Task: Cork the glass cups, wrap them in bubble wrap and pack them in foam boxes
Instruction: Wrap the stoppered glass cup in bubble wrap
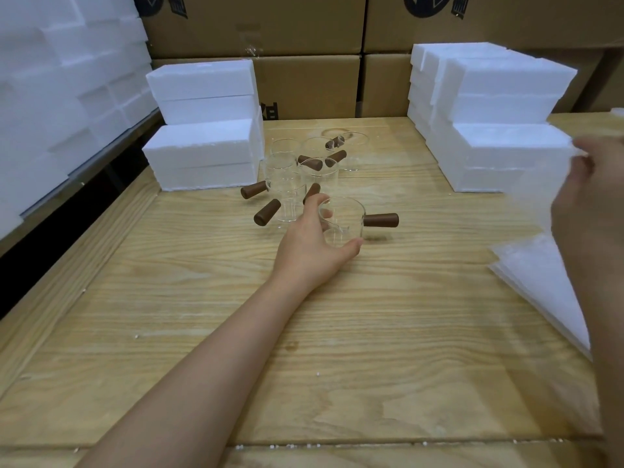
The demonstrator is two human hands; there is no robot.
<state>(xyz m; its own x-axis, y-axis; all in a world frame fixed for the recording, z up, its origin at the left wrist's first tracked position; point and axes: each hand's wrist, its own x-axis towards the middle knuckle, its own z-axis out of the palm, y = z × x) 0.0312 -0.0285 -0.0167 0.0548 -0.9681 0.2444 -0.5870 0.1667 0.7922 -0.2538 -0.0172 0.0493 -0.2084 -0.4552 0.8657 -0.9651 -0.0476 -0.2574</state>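
Clear round glass cup with a dark brown, rounded wooden side handle [341, 221] stands upright on the pale, grainy wooden table [304, 349], its handle pointing right. The left hand [310, 244] reaches forward on a long, straight bare arm and cups the smooth wall, thumb on the near side and fingers curled round the far side, a firm half-closed hold.

Just behind that cup and to its left, more glass cups with brown handles [297, 173] crowd together, handles sticking out every way. Farther left of it sit stacked white, grainy foam boxes [206, 130]; a second stack of white foam boxes [489, 113] sits to its right.

Right of the cup, the raised right hand [594, 184] pinches a filmy, translucent bubble wrap sheet [537, 190] by its top edge, above a flat pile of similar sheets [547, 285].

Behind everything rise brown cardboard cartons [304, 28]; their dark printed marks are cut off and unreadable.
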